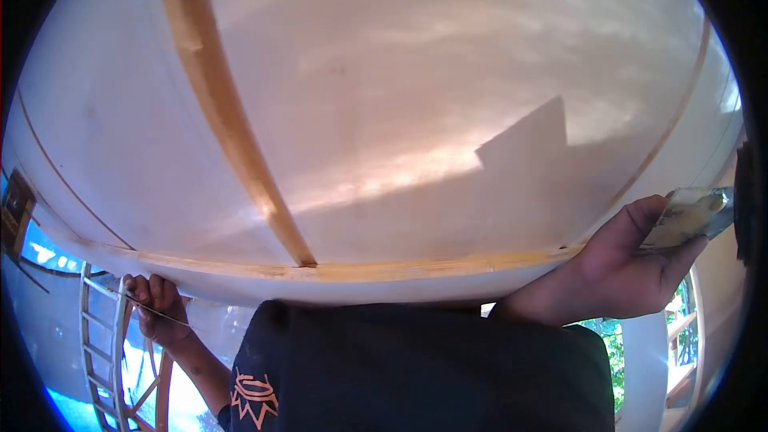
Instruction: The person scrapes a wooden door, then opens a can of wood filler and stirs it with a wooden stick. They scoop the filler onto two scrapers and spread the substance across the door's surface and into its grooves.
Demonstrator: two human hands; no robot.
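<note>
Right hand (632, 260) is up at the ceiling (448, 88), pinching a putty knife (692, 218) loaded with filler right by the end of the filled seam (400, 270) along the ceiling's edge. Left hand (156, 304) is curled around something thin at the other end, maybe a wire or a rod, honestly can't tell. Looks like mid-filling to me: next pass would need the blade laid flat on the joint and dragged evenly. Black shirt (424, 368) blocks everything below, and the knife's blade is partly cut off by the lens edge.
</note>
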